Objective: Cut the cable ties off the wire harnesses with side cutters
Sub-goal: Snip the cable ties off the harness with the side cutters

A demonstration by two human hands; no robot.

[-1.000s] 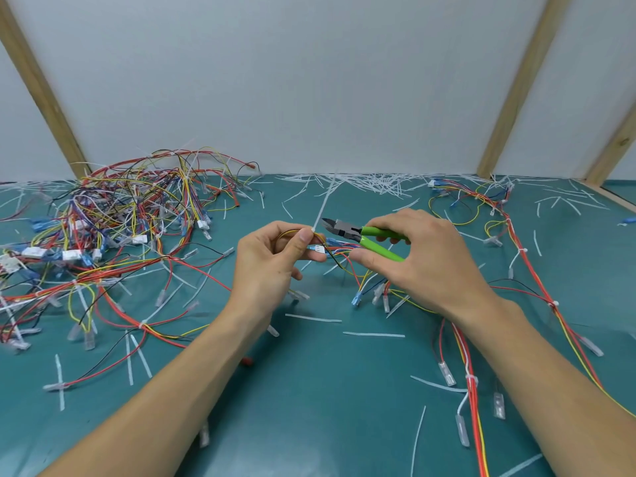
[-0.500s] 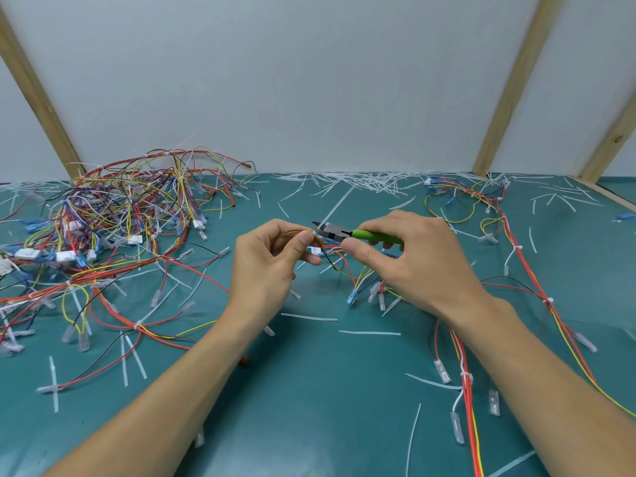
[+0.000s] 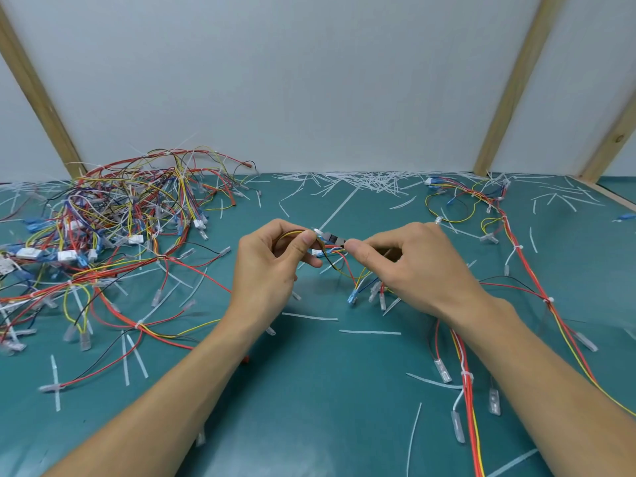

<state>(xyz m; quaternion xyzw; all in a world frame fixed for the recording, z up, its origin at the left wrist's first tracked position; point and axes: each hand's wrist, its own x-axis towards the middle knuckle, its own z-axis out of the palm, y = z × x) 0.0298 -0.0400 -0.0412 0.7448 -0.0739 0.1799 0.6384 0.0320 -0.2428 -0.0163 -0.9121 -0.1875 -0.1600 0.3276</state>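
Above the mat point(image 3: 309, 407), both hands' grips hold: left point(image 3: 272, 266) wires point(image 3: 339, 261), right point(image 3: 413, 266) cutters point(image 3: 335, 239).

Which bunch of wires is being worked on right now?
The small bundle pinched between both hands at the middle, lifted off the mat; the big tangle on the left lies untouched.

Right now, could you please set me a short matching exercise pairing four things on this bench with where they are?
Things:
1. tangled pile of harnesses
2. side cutters
3. heap of cut ties
4. long tied harness

Places:
A. along the right side of the mat
B. between the two hands
C. far left of the mat
D. back edge, by the wall

Pairs: 1-C, 2-B, 3-D, 4-A
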